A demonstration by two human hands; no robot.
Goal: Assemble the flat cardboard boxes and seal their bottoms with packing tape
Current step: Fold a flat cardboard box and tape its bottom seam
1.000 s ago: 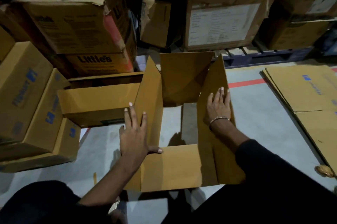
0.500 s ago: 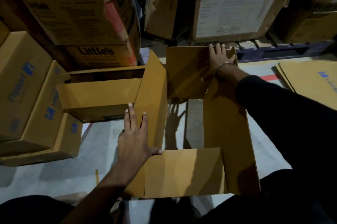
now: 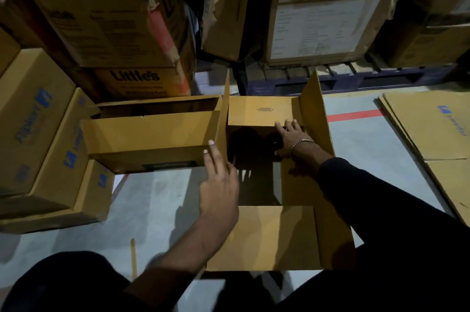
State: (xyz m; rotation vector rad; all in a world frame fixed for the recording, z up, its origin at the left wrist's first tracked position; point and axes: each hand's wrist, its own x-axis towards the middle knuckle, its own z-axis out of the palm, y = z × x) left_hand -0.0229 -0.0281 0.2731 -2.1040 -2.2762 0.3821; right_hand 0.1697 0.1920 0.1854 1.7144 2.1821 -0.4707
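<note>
A brown cardboard box [image 3: 262, 238] stands open on the grey floor in front of me, with its flaps raised. My left hand [image 3: 218, 192] lies flat, fingers straight, against the outside of the upright left flap [image 3: 225, 118]. My right hand [image 3: 290, 141], with a bangle on its wrist, reaches inside the box. Its straight fingertips touch the near edge of the far flap [image 3: 254, 110], which leans inward over the opening. The right flap [image 3: 312, 108] stands upright beside my right forearm. No tape is in view.
Another open box [image 3: 147, 136] touches the left flap. Printed boxes [image 3: 38, 121] are stacked at the left, and a Little's carton [image 3: 137, 80] sits behind them. Large cartons on a pallet [image 3: 323, 27] close off the back. Flat cardboard sheets [image 3: 427, 128] lie on the right.
My right hand left the right flap, reached to the far flap and brought it down inward. My left hand slid forward along the left flap.
</note>
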